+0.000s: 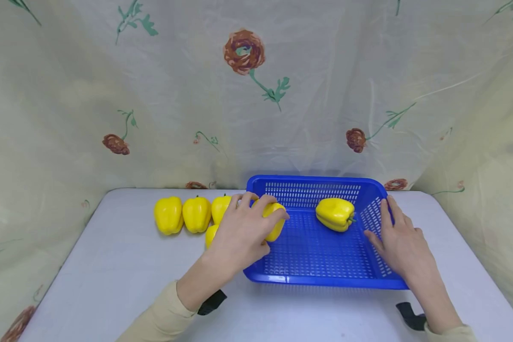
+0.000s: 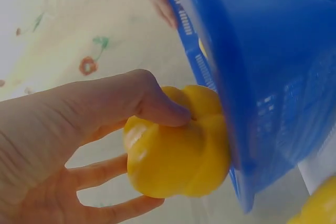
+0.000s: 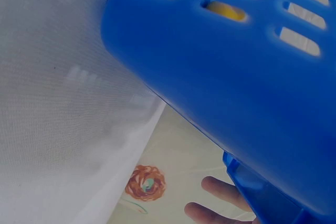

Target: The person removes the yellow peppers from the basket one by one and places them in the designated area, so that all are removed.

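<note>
My left hand [image 1: 243,230] holds a yellow bell pepper [image 2: 178,150] by its sides, thumb across it, at the left rim of a blue plastic basket [image 1: 316,282]. In the left wrist view the pepper overlaps the basket's rim; whether they touch I cannot tell. Another yellow bell pepper [image 1: 335,214] lies on its side inside the basket, stem toward the right. My right hand [image 1: 403,244] holds the basket's right rim, thumb on the inner side. Two of its fingers [image 3: 226,190] show past the rim in the right wrist view.
Left of the basket, several yellow bell peppers [image 1: 196,214] stand on the white table [image 1: 111,275], one partly behind my left hand. A flower-patterned curtain [image 1: 175,95] hangs behind and at both sides. Dark straps [image 1: 410,317] show beneath both wrists.
</note>
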`<state>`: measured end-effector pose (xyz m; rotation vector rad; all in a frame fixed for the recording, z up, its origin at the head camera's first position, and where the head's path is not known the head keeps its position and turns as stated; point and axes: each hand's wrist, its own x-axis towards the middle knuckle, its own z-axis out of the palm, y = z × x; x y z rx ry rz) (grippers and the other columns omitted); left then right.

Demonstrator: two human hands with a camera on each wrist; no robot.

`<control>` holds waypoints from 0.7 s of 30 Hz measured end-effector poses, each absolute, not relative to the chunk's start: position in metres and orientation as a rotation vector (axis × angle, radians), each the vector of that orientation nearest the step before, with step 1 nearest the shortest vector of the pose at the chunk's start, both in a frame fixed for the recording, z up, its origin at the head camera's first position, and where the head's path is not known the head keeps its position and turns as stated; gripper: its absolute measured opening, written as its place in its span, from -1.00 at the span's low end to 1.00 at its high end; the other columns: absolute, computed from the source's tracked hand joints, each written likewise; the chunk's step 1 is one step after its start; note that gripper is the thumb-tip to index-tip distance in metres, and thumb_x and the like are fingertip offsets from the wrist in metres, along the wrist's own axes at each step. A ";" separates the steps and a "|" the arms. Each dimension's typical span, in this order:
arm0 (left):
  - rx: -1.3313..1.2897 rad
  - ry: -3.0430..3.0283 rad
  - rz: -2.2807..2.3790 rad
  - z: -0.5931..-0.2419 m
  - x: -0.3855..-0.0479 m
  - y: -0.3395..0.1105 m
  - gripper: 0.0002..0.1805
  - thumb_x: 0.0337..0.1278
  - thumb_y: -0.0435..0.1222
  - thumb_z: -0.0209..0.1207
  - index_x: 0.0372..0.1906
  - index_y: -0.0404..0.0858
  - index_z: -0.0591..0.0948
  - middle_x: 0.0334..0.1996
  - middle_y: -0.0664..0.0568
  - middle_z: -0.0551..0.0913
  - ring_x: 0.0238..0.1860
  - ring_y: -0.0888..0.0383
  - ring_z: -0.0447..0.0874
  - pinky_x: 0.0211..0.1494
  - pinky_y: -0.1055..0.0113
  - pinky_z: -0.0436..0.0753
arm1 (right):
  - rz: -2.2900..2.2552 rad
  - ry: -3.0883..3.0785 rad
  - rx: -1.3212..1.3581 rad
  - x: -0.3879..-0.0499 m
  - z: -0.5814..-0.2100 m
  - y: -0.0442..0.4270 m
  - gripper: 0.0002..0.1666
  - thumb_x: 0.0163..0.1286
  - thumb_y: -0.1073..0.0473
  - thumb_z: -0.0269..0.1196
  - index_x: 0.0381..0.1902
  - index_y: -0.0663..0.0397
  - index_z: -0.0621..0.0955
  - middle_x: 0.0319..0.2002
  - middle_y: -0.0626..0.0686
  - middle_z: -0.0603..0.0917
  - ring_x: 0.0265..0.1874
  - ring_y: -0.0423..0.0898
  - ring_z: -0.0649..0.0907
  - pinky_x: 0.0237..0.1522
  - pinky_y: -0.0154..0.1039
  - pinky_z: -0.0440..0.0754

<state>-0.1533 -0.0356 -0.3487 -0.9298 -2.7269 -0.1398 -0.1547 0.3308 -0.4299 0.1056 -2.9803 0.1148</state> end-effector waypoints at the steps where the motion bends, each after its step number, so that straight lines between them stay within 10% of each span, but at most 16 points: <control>1: -0.920 -2.725 -0.155 -0.348 -0.153 -0.039 -0.37 0.01 -0.20 0.61 0.22 0.19 0.66 0.33 0.02 0.63 0.30 -0.17 0.60 0.46 -0.16 0.57 | 0.117 -2.978 0.107 -0.155 -0.430 0.331 0.10 0.55 -0.05 0.32 0.64 0.55 0.06 0.62 0.59 0.10 0.34 0.69 0.42 0.07 0.67 0.54; 21: -0.626 -2.801 -0.114 -0.348 -0.143 -0.117 -0.27 -0.06 -0.23 0.62 0.31 0.01 0.64 0.31 -0.08 0.68 0.29 -0.30 0.59 0.44 -0.29 0.53 | 0.112 -2.973 0.109 -0.156 -0.432 0.331 0.10 0.54 -0.05 0.34 0.63 0.57 0.08 0.61 0.61 0.11 0.33 0.71 0.43 0.06 0.69 0.54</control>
